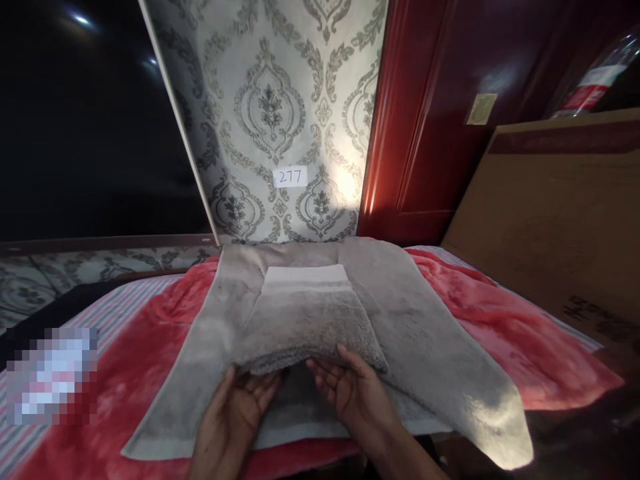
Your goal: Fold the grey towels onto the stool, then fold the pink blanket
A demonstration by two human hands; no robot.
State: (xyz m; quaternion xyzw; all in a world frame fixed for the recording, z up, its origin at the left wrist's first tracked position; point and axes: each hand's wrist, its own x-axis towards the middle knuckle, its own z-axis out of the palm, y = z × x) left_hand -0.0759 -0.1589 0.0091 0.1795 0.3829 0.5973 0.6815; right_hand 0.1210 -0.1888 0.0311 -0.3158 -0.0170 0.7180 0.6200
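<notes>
The folded towel (310, 320) lies on a spread cloth (420, 313) over a blanket (135, 347), left of a carton (560, 213).

No. 277 (291, 176) on wht slip (290, 177)

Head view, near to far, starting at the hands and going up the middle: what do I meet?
Left hand and right hand side by side → folded grey towel → paper marked 277 on the wallpaper.

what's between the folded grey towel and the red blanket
A larger grey cloth, spread out under the folded grey towel and over the red blanket; the head view shows it.
</notes>
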